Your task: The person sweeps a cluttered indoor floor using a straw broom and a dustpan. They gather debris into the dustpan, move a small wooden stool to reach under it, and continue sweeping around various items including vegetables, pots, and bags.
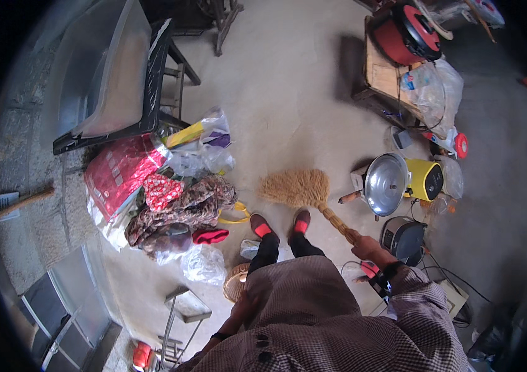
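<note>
A straw broom (296, 187) rests with its bristles on the concrete floor, just in front of my feet. My right hand (366, 247) is closed around its bound handle, which slants back toward me on the right. Low on the left, my left hand (244, 306) hangs beside my checked garment; its fingers are partly hidden, so I cannot tell their pose. Near it a round wicker basket (234, 284) stands on the floor.
Left lies a pile with a red sack (124, 172), patterned cloth (184, 204) and plastic bags (204, 265). A long-handled metal dustpan (189, 306) is behind it. Right are a metal pan (386, 185), a yellow appliance (423, 179), cables and a wooden table (384, 76) with a red cooker (402, 37).
</note>
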The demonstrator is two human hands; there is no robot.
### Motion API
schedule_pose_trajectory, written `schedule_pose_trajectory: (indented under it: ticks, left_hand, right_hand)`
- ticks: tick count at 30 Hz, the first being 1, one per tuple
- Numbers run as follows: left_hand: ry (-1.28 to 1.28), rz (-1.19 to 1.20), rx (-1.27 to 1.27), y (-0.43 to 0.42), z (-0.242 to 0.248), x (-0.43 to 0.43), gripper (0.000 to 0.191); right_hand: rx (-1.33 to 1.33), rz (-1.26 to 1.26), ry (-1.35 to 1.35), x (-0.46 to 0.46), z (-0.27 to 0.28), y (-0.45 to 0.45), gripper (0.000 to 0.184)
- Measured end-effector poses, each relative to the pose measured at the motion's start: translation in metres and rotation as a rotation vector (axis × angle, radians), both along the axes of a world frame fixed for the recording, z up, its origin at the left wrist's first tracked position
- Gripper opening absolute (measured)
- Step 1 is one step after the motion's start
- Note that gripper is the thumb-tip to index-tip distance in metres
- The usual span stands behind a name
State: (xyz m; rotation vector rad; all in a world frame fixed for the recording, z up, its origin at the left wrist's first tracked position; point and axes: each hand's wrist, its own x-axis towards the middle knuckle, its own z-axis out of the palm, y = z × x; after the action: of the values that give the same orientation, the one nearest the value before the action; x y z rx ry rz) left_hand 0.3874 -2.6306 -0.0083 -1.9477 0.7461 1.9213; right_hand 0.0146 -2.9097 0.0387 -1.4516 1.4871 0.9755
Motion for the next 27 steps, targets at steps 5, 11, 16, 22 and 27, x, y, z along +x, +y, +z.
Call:
schedule_pose_trajectory:
  ticks: [5, 11, 16, 22, 27]
  left_hand:
    - [0.103, -0.182, -0.339, 0.071, -0.066, -0.008, 0.073]
    - [-0.052, 0.053, -0.055, 0.035, -0.003, -0.034, 0.074]
    - [-0.095, 0.044, 0.031, 0.015, 0.030, -0.064, 0.073]
    - [-0.153, 0.063, -0.038, 0.035, 0.028, -0.102, 0.077]
    - [-0.189, 0.062, -0.009, 0.045, 0.029, -0.131, 0.080]
  right_hand:
    - [-0.207, -0.281, -0.336, -0.021, 0.025, 0.016, 0.065]
    - [-0.185, -0.746, -0.457, 0.006, -0.028, -0.059, 0.064]
    - [-0.179, -0.813, -0.387, 0.064, -0.095, -0.150, 0.064]
    - [-0.291, -0.021, -0.198, 0.081, -0.122, -0.082, 0.068]
    - [-0.120, 0.084, -0.165, 0.008, -0.079, -0.004, 0.056]
